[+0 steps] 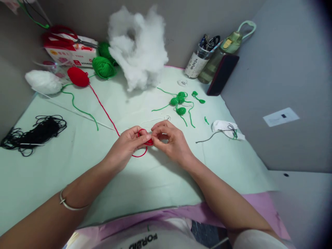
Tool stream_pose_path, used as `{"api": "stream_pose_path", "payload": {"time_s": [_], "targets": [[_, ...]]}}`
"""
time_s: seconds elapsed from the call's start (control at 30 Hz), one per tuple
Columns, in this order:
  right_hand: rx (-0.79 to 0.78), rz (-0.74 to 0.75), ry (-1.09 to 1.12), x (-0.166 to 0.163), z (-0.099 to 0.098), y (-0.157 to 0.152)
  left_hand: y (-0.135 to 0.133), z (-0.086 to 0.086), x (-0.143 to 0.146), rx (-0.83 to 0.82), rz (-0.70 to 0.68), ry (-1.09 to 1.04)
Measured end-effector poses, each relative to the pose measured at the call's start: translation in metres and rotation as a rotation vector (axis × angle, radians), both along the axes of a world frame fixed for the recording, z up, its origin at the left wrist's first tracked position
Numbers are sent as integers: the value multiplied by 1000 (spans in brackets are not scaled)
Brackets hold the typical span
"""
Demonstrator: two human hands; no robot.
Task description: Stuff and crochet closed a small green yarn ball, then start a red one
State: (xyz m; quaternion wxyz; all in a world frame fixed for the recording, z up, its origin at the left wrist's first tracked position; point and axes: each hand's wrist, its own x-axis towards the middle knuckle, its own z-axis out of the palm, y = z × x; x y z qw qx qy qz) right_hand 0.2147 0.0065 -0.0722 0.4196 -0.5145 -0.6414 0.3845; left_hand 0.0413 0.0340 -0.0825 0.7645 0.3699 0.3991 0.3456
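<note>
My left hand [127, 144] and my right hand [169, 140] meet at the middle of the pale green table [77, 155]. Both pinch a small red crocheted piece [148, 141] between their fingertips. A strand of red yarn [103, 109] loops below the hands and runs back left to a red yarn ball [78, 76]. A thin crochet hook [155, 120] lies just beyond my right hand's fingers. A silver bangle sits on my left wrist.
Small green crocheted pieces [178, 102] lie beyond the hands. White stuffing [138, 48], green yarn balls [104, 66], a white yarn ball [43, 82] and a red-and-white box [68, 52] stand at the back. Black yarn [36, 133] lies left; pen cup [198, 60], bottle, phone and white cloth [225, 128] right.
</note>
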Motion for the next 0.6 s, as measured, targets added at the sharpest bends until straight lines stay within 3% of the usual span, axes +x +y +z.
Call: {"api": "stream_pose_path", "payload": {"time_s": [0.17, 0.4, 0.6], "targets": [[-10, 26, 30, -2, 0, 0, -2, 4, 2, -7, 49, 25], [31, -75, 26, -1, 0, 1, -2, 7, 2, 35, 103, 96], [-88, -42, 85, 7, 4, 5, -2, 8, -1, 37, 46, 36]]}}
